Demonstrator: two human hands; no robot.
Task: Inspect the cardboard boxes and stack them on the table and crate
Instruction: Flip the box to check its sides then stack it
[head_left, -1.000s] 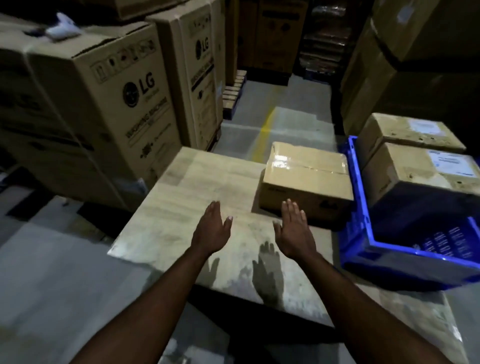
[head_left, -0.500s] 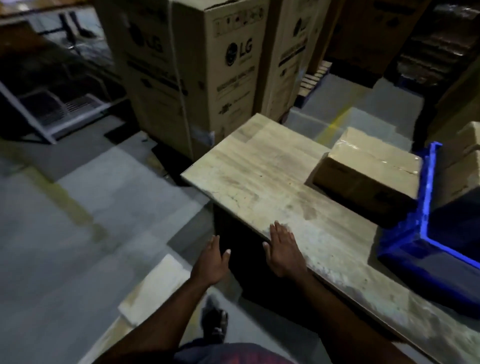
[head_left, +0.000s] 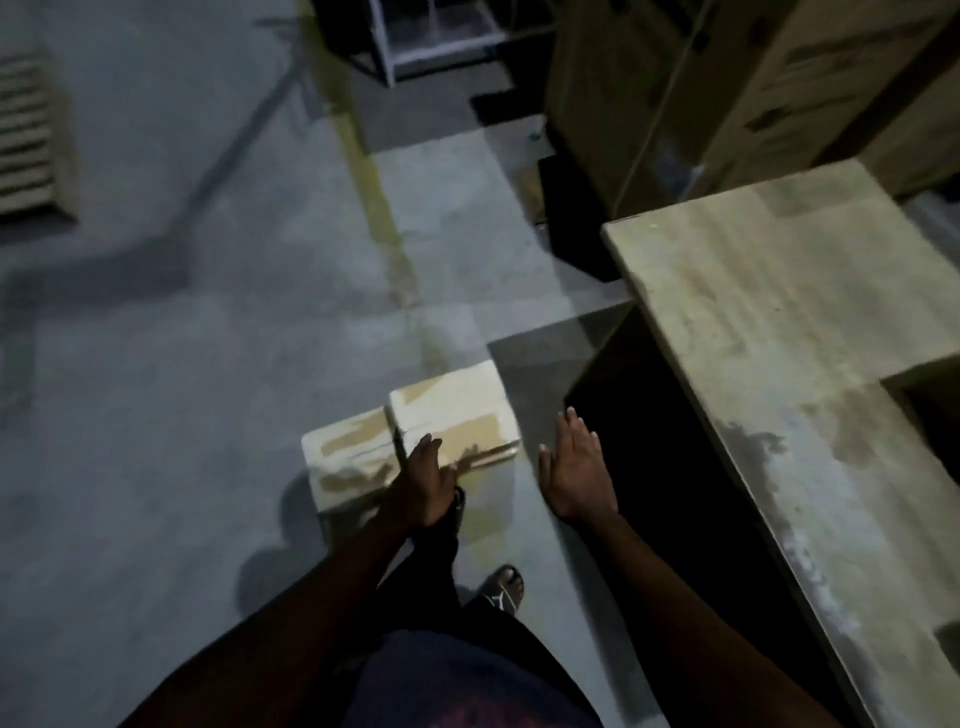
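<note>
In the head view, the pale taped cardboard boxes (head_left: 451, 411) lie on the grey concrete floor, two of them side by side and seemingly touching, just left of the pale wooden table (head_left: 779, 338). The left hand (head_left: 428, 483) hangs over their near edge with straight fingers, holding nothing; whether it touches the cardboard cannot be told. The right hand (head_left: 576, 473) is flat and empty too, fingers straight and close together, over bare floor between the boxes and the table.

The boxes look small, stiff and probably light, though their contents are unknown. The brown tape patches may be slick, so a palm on each opposite side wall, low down, seems the safest hold, taking one box at a time.

A sandalled foot (head_left: 504, 590) stands near the boxes and could get in the way of the lift. The table's near corner juts out beside the lifting path. Tall brown shipping cartons (head_left: 675, 88) stand behind the table, a faded yellow floor line (head_left: 384, 208) runs past the boxes, and a white metal frame (head_left: 431, 44) stands well apart at the back
</note>
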